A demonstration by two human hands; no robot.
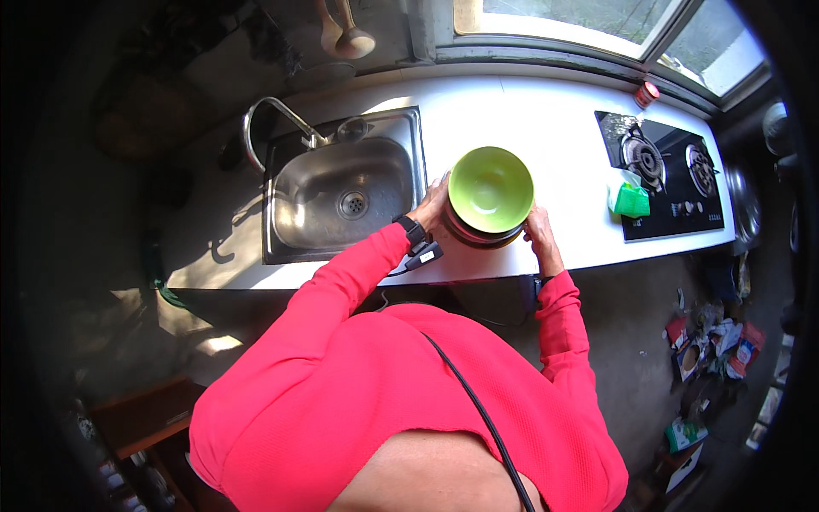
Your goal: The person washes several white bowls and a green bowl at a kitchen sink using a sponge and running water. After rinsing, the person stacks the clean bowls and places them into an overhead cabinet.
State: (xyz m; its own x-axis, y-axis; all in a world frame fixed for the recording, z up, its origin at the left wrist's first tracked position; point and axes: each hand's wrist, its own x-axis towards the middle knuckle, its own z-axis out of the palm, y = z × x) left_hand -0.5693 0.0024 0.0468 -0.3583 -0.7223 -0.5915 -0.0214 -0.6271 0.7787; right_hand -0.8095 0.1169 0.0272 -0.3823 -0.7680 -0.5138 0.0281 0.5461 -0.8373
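A green bowl (491,189) sits on top of a stack, with darker bowls or dishes (477,239) under it; only their rims show. My left hand (431,203) grips the left side of the stack, close to the sink's right edge. On the stack's right side, my right hand (542,232) has its fingers curled against the lower rims. Both hands hold the stack at the white countertop (505,112). Whether its base touches the surface cannot be seen. The top bowl has nothing in it.
Left of the stack is a stainless steel sink (301,224) with a curved faucet (246,137). A black gas cooktop (678,221) lies to the right, with a green-and-white packet (632,201) at its edge. A red-lidded jar (647,94) stands by the window. A black cable plug (423,256) hangs near my left wrist.
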